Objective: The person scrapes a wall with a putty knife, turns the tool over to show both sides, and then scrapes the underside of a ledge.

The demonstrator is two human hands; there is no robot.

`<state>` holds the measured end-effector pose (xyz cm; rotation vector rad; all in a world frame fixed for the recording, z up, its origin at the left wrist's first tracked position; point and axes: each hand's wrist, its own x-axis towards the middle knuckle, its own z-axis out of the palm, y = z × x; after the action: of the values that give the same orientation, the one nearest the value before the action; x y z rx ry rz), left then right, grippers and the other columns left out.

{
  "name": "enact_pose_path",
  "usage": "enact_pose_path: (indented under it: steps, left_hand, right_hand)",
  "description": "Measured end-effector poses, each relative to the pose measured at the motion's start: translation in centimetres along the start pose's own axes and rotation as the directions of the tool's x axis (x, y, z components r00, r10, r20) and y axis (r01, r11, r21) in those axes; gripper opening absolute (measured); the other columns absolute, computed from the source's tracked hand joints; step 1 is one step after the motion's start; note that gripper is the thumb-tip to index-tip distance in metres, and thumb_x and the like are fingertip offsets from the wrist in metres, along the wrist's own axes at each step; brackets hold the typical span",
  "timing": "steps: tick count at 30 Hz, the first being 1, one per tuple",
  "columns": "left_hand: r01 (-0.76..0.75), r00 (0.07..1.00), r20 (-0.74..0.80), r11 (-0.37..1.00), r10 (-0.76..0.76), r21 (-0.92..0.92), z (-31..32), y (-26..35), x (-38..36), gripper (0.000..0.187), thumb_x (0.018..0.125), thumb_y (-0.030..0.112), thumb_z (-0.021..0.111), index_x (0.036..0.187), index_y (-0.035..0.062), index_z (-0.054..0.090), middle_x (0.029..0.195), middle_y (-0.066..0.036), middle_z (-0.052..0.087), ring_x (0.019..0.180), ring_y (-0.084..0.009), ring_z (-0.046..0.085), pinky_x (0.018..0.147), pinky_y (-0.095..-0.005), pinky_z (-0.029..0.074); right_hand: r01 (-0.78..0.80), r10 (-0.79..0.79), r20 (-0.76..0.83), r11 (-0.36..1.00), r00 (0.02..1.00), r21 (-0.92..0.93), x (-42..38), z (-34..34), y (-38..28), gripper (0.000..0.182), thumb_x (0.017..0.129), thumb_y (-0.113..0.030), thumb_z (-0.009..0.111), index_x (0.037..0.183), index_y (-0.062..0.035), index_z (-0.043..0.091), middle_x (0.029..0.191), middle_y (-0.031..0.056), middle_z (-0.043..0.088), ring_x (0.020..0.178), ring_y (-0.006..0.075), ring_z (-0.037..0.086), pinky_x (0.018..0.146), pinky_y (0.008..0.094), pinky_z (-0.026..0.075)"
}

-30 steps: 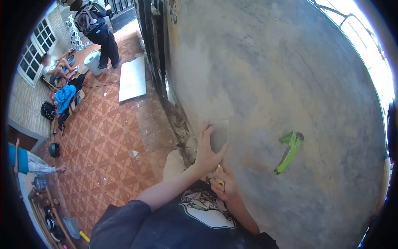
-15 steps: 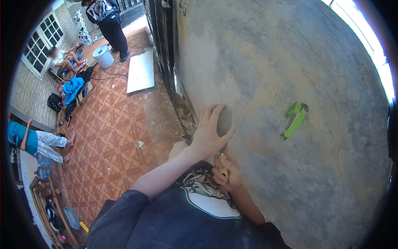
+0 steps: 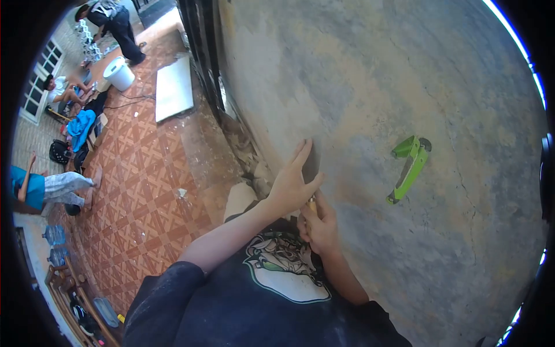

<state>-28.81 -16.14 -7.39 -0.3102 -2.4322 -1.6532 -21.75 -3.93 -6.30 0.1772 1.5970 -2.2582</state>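
A scraper (image 3: 312,165) with a wide grey blade and a yellowish handle is held against the rough cement surface (image 3: 370,104). My right hand (image 3: 322,228) is closed around its handle, most of which the fingers hide. Over the blade lies my left hand (image 3: 291,184), fingers stretched along its left side and thumb across its lower part. To the right of both hands, a bright green tool with dark ends (image 3: 410,170) rests against the same cement.
Left of the cement stand dark metal bars (image 3: 203,52). A white board (image 3: 174,89) and a white bucket (image 3: 119,73) are on the tiled floor (image 3: 144,191). Several people are along the left, near a blue cloth (image 3: 81,124), a backpack (image 3: 59,151) and a wooden rack (image 3: 87,301).
My view has turned slightly, so the floor and its objects sit farther left. My right hand is closer under the left, whose fingers are straighter. The standing person at the back now bends forward.
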Motion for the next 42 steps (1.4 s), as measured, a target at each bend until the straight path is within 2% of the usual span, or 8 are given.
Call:
enact_pose_path:
  steps: [4, 7, 9, 16, 19, 24, 26, 42]
  left_hand:
    - [-0.058, 0.996, 0.075, 0.998, 0.057, 0.01, 2.7, -0.6, 1.3, 0.073, 0.084, 0.022, 0.063, 0.141, -0.0082, 0.028, 0.133, -0.034, 0.044, 0.126, -0.043, 0.044, 0.103, -0.0396, 0.039]
    - [0.261, 0.949, 0.214, 0.957, -0.231, -0.125, 2.3, -0.4, 3.2, 0.069, 0.084, 0.019, 0.061, 0.138, -0.0106, 0.031, 0.115, -0.036, 0.055, 0.111, -0.043, 0.056, 0.091, -0.0403, 0.047]
    - [0.05, 0.997, -0.042, 0.986, -0.057, -0.16, 2.5, -2.2, 4.0, 0.064, 0.08, 0.013, 0.062, 0.133, -0.0136, 0.038, 0.077, -0.029, 0.059, 0.073, -0.037, 0.065, 0.066, -0.0392, 0.049]
    - [0.07, 0.997, -0.026, 0.986, -0.074, -0.15, 1.7, -1.1, 5.4, 0.058, 0.081, 0.01, 0.058, 0.131, -0.0138, 0.039, 0.076, -0.028, 0.058, 0.071, -0.04, 0.061, 0.062, -0.0394, 0.047]
    - [0.202, 0.972, 0.145, 0.973, -0.185, -0.111, 0.6, -1.0, 5.2, 0.057, 0.083, 0.009, 0.056, 0.132, -0.0137, 0.037, 0.079, -0.03, 0.059, 0.077, -0.0431, 0.062, 0.066, -0.043, 0.048]
    - [0.004, 1.0, 0.024, 0.994, -0.001, -0.111, 3.7, -0.9, 3.7, 0.061, 0.087, 0.011, 0.053, 0.136, -0.0137, 0.028, 0.09, -0.038, 0.057, 0.09, -0.0507, 0.058, 0.077, -0.0503, 0.048]
    - [0.306, 0.94, 0.174, 0.95, -0.292, -0.061, 1.7, 0.6, 5.6, 0.063, 0.086, 0.012, 0.053, 0.136, -0.0155, 0.026, 0.089, -0.039, 0.056, 0.086, -0.0525, 0.058, 0.076, -0.0508, 0.048]
    - [-0.02, 0.997, 0.072, 0.996, 0.013, 0.091, 4.3, -3.1, 4.4, 0.064, 0.083, 0.014, 0.055, 0.132, -0.0179, 0.028, 0.094, -0.036, 0.058, 0.08, -0.0471, 0.061, 0.072, -0.049, 0.05]
  right_hand:
    - [-0.056, 0.057, -0.221, 0.998, 0.974, 0.011, 0.6, -1.6, -0.5, 0.046, 0.099, -0.012, 0.045, 0.144, -0.0054, 0.033, 0.073, 0.0008, 0.05, 0.04, 0.0035, 0.036, 0.032, 0.0209, 0.026]
    - [-0.065, 0.048, -0.234, 0.996, 0.971, -0.066, 3.7, -2.0, 1.2, 0.041, 0.101, -0.016, 0.043, 0.14, -0.0057, 0.039, 0.069, -0.0005, 0.048, 0.038, 0.0027, 0.034, 0.031, 0.0202, 0.025]
    - [-0.051, 0.023, -0.27, 0.994, 0.963, -0.096, 4.4, -0.1, 0.9, 0.038, 0.101, -0.016, 0.042, 0.137, -0.0045, 0.043, 0.064, -0.0025, 0.045, 0.038, 0.0026, 0.033, 0.032, 0.0208, 0.025]
    - [-0.248, 0.179, -0.367, 0.957, 0.913, -0.148, 5.0, 1.0, -2.6, 0.027, 0.101, -0.021, 0.043, 0.122, -0.0046, 0.05, 0.055, -0.0013, 0.042, 0.034, 0.0051, 0.035, 0.03, 0.0218, 0.027]
    - [-0.07, 0.02, -0.266, 0.981, 0.964, -0.18, 5.3, 2.0, 0.1, 0.026, 0.1, -0.023, 0.045, 0.115, -0.003, 0.052, 0.054, -0.0003, 0.044, 0.034, 0.0061, 0.036, 0.03, 0.0221, 0.028]
    - [-0.118, 0.061, -0.297, 0.977, 0.953, -0.18, 4.3, -1.8, -2.8, 0.025, 0.1, -0.024, 0.047, 0.108, -0.0015, 0.055, 0.053, -0.0001, 0.045, 0.034, 0.0058, 0.036, 0.03, 0.0219, 0.028]
    - [-0.101, 0.039, -0.269, 0.97, 0.962, -0.222, 5.1, -2.2, -2.2, 0.025, 0.1, -0.024, 0.047, 0.107, -0.0013, 0.056, 0.053, -0.0002, 0.045, 0.033, 0.0055, 0.035, 0.03, 0.0216, 0.027]
    - [0.011, -0.072, -0.321, 0.982, 0.944, -0.189, 5.8, -1.7, 1.6, 0.014, 0.095, -0.009, 0.054, 0.106, -0.0005, 0.057, 0.056, -0.0004, 0.048, 0.034, 0.0049, 0.036, 0.03, 0.0221, 0.025]
